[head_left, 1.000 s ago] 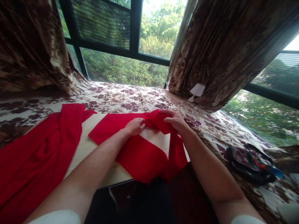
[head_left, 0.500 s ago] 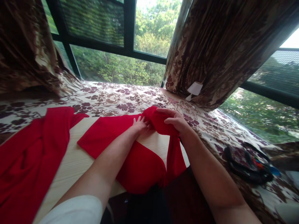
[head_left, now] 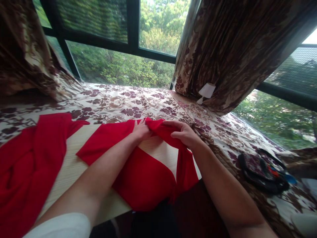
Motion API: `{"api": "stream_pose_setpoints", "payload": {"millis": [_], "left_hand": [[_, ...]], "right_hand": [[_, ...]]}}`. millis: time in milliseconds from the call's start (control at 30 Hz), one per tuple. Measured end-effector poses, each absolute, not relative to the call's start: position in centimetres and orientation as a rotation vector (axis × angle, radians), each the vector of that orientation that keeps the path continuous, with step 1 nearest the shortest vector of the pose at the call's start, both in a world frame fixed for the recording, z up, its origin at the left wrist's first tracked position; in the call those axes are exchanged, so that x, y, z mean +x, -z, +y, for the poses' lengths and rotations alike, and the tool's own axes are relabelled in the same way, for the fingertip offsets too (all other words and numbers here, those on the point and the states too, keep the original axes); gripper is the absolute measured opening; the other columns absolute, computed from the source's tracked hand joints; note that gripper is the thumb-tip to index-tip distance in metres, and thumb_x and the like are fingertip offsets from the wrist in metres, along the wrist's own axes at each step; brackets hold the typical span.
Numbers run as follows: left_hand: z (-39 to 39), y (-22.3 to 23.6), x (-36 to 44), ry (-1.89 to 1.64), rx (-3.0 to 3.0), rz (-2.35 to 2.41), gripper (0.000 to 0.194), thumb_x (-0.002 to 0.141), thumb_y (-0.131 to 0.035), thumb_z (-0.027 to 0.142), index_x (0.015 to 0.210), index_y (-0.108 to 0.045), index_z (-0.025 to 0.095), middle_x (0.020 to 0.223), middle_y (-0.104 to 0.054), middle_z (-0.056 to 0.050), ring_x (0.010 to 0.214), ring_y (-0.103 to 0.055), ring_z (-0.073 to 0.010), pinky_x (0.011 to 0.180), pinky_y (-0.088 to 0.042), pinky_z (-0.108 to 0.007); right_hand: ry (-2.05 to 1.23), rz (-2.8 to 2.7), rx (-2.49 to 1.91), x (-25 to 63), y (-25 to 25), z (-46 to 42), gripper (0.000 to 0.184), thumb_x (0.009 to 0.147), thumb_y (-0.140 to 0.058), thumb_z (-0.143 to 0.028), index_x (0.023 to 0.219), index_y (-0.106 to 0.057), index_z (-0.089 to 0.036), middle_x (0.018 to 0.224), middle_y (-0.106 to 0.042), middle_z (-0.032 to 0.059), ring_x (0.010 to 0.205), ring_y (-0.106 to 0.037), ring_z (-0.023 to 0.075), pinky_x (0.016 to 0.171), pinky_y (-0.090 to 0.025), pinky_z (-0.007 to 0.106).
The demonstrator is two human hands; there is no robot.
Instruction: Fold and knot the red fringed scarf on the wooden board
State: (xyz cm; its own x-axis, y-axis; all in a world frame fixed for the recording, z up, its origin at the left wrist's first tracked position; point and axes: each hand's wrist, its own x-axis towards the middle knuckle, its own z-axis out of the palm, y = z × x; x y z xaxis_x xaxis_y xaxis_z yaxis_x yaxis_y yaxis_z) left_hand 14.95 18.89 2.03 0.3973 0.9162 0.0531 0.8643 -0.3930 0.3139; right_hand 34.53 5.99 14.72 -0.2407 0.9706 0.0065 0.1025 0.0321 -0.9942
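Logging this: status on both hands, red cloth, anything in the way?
Left hand on red cloth, right hand holding its far side. Cloth partly covers pale tabletop. Separate-looking red fabric at left, apart from both hands; no obstruction visible.

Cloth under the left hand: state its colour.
Plain red cloth, clearest in the head view.

Red cloth, unpatterned; tabletop, pale with wood grain.
The second cloth is coloured the same plain red; the spread is patterned in purple and brown flowers on off-white; the curtain is figured in dark brown and cream; the window frame is finished in dark green, the lampshade in white; the bag is coloured mainly black.
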Motion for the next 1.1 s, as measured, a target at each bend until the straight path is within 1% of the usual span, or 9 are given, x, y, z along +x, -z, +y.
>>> {"api": "stream_pose_setpoints", "payload": {"millis": [100, 233, 333, 467, 600, 700, 900, 1000, 1100], "left_hand": [[18.2, -1.5, 13.6, -0.241, 2.371, 1.692, 0.080, 0.089, -0.030, 0.071, 0.158, -0.028, 0.030, 0.165, -0.019, -0.013, 0.151, -0.011, -0.0416, 0.114, -0.004, -0.072], [17.8, -1.1, 12.7, -0.131, 2.375, 1.599, 0.078, 0.089, -0.035, 0.068, 0.158, -0.025, 0.032, 0.167, -0.014, -0.011, 0.153, -0.004, -0.0387, 0.114, -0.002, -0.070], [17.3, -2.0, 12.6, -0.333, 2.349, 1.607, 0.066, 0.090, -0.045, 0.048, 0.151, -0.043, 0.023, 0.162, -0.029, -0.013, 0.150, -0.022, -0.0354, 0.119, -0.017, -0.059], [15.1, -3.7, 11.7, -0.799, 2.038, 1.645, 0.037, 0.085, -0.044, 0.029, 0.108, -0.071, 0.017, 0.118, -0.071, -0.012, 0.110, -0.065, -0.0256, 0.097, -0.049, -0.036], [10.1, -4.5, 10.1, -0.846, 1.692, 1.501, 0.022, 0.081, -0.045, 0.029, 0.087, -0.064, 0.019, 0.077, -0.073, -0.004, 0.070, -0.069, -0.0188, 0.066, -0.053, -0.030], [5.0, -5.1, 9.1, -0.813, 1.723, 1.504, 0.018, 0.084, -0.045, 0.032, 0.084, -0.060, 0.022, 0.071, -0.070, -0.003, 0.066, -0.067, -0.0188, 0.065, -0.051, -0.031], [-2.0, -5.3, 8.1, -0.614, 2.367, 1.514, 0.029, 0.089, -0.049, 0.039, 0.109, -0.063, 0.023, 0.106, -0.069, -0.012, 0.101, -0.064, -0.0281, 0.091, -0.049, -0.039], [-2.7, -4.3, 8.0, -0.548, 2.439, 1.433, 0.058, 0.089, -0.051, 0.037, 0.144, -0.046, 0.019, 0.120, -0.064, -0.014, 0.112, -0.059, -0.0284, 0.100, -0.045, -0.038], [-2.7, -3.3, 8.3, -0.510, 2.470, 1.472, 0.072, 0.088, -0.053, 0.031, 0.155, -0.030, 0.017, 0.116, -0.064, -0.014, 0.110, -0.057, -0.0282, 0.100, -0.044, -0.039]], "right_hand": [[-1.302, -1.445, -1.138, 34.5, -14.9, 5.5, 0.058, 0.058, -0.063, -0.011, 0.114, -0.073, -0.022, 0.114, -0.074, 0.0031, 0.095, -0.070, 0.0221, 0.080, -0.056, 0.029], [-1.281, -1.454, -1.061, 33.8, -15.4, 4.6, 0.056, 0.059, -0.065, -0.012, 0.114, -0.074, -0.024, 0.120, -0.072, 0.0033, 0.111, -0.067, 0.0246, 0.093, -0.054, 0.034], [-1.276, -1.561, -1.043, 33.3, -15.8, 4.1, 0.053, 0.062, -0.066, -0.013, 0.113, -0.074, -0.024, 0.119, -0.072, 0.0033, 0.111, -0.066, 0.0244, 0.096, -0.053, 0.035], [-1.239, -1.779, -1.061, 32.9, -15.8, 3.7, 0.049, 0.068, -0.062, -0.012, 0.116, -0.074, -0.021, 0.115, -0.073, 0.0039, 0.107, -0.067, 0.0237, 0.093, -0.053, 0.035], [-1.131, -2.082, -1.069, 32.1, -14.2, 3.8, 0.050, 0.070, -0.057, -0.009, 0.116, -0.073, -0.020, 0.115, -0.073, 0.0034, 0.109, -0.066, 0.0223, 0.097, -0.050, 0.032], [-1.033, -2.293, -1.133, 30.9, -12.0, 3.7, 0.052, 0.070, -0.056, -0.007, 0.117, -0.073, -0.021, 0.113, -0.074, 0.0023, 0.103, -0.068, 0.0216, 0.094, -0.050, 0.031], [-0.938, -2.383, -1.228, 28.7, -8.6, 2.6, 0.072, 0.069, -0.062, -0.005, 0.139, -0.057, -0.021, 0.118, -0.072, 0.0066, 0.103, -0.068, 0.0232, 0.087, -0.053, 0.030], [-0.965, -2.379, -1.288, 28.4, -7.7, 1.8, 0.074, 0.071, -0.067, -0.012, 0.143, -0.052, -0.020, 0.117, -0.072, 0.0080, 0.101, -0.068, 0.0235, 0.087, -0.053, 0.032], [-1.065, -2.300, -1.295, 29.0, -7.3, 0.9, 0.068, 0.075, -0.070, -0.020, 0.141, -0.053, -0.019, 0.120, -0.070, 0.0084, 0.103, -0.066, 0.0226, 0.088, -0.052, 0.032]]}}
